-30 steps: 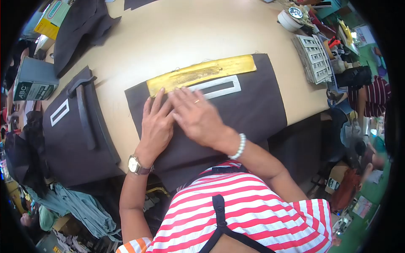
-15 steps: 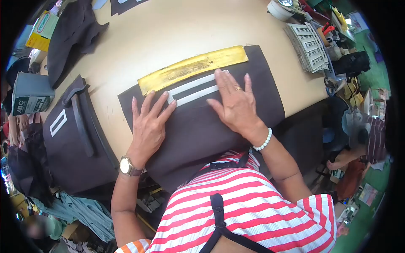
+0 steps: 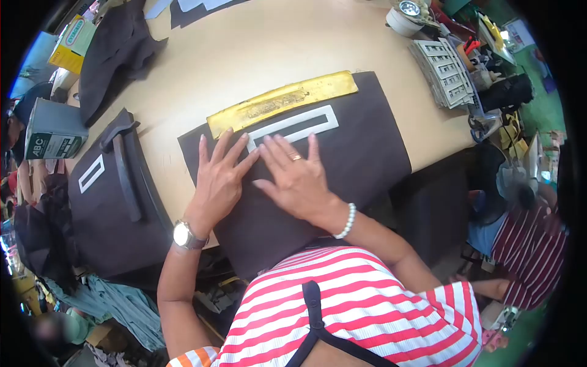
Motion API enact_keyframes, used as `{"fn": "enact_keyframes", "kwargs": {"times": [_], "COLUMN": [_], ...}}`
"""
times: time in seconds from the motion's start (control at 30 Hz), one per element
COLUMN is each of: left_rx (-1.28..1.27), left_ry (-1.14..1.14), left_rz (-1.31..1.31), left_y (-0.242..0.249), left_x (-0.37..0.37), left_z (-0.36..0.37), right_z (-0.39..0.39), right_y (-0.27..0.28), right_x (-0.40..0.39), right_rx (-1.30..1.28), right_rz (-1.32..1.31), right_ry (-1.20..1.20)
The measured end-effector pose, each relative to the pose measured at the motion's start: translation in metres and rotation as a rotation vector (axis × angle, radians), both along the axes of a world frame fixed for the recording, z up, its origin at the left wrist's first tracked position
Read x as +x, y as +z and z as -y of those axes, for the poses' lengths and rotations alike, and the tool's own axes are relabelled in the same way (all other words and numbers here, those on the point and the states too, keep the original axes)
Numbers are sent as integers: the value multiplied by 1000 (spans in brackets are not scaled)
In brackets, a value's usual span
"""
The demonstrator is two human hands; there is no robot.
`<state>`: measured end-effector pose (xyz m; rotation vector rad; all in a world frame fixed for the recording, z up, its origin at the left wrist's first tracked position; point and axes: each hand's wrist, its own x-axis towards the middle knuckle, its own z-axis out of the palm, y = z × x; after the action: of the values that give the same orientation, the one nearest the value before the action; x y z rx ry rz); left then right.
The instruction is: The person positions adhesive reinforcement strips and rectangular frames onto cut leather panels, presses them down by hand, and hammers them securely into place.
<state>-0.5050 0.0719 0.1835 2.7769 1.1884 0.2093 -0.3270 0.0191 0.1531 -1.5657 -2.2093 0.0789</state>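
Note:
A dark brown sheet of leather-like material [image 3: 361, 147] lies over the table's near edge and hangs toward my body. On it is a white rectangular frame [image 3: 335, 121] with a long slot. Just above the frame, a stained yellow strip [image 3: 333, 84] rests along the sheet's upper edge. My left hand [image 3: 217, 174] lies flat with fingers spread, its fingertips at the frame's left end and the strip's lower left corner. Beside it, my right hand [image 3: 296, 174] lies flat with its fingertips on the lower left part of the frame. Neither hand grips anything.
Left on the table [image 3: 275, 43] lies another dark piece [image 3: 104, 220] with a white frame and a dark curved bar [image 3: 127, 177]. A tin [image 3: 55, 128] stands beyond it. White slotted pieces [image 3: 443, 73] are stacked at right. A person in a striped shirt [image 3: 532, 251] is at far right.
My right hand has slid left along the white frame, from its right end to beside my left hand. The frame's right end is now uncovered. My left hand stays at the left end.

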Motion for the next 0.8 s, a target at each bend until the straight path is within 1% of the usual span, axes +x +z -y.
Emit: {"fn": "enact_keyframes", "kwargs": {"times": [0.1,0.27,0.3,0.4,0.43,0.5,0.53,0.63,0.67,0.77,0.8], "left_rx": [-31,47,75,134,153,165,175,107,128,159,157], "left_ry": [10,22,23,55,78,122,149,292,320,428,454], "left_rz": [-35,-64,-73,-105,-117,-165,-191,3,34,125,164], "left_y": [4,3,4,3,3,1,1,-1,-8,-22,-24], "left_x": [2,7,10,16,16,7,2,-2,-2,6,8], "left_z": [0,5,7,19,23,34,38,49,53,59,59], "right_z": [0,2,1,-2,-5,-14,-24,-61,-77,-130,-152], "right_y": [8,13,13,15,18,29,44,49,42,3,-3], "right_x": [49,107,113,115,117,120,122,118,113,101,103], "right_rx": [-54,14,28,76,45,-14,-160,41,116,29,85], "right_rz": [135,281,320,352,348,333,338,261,197,35,66], "right_ry": [-49,-192,-232,-225,-219,-195,-184,-107,12,224,165]}}
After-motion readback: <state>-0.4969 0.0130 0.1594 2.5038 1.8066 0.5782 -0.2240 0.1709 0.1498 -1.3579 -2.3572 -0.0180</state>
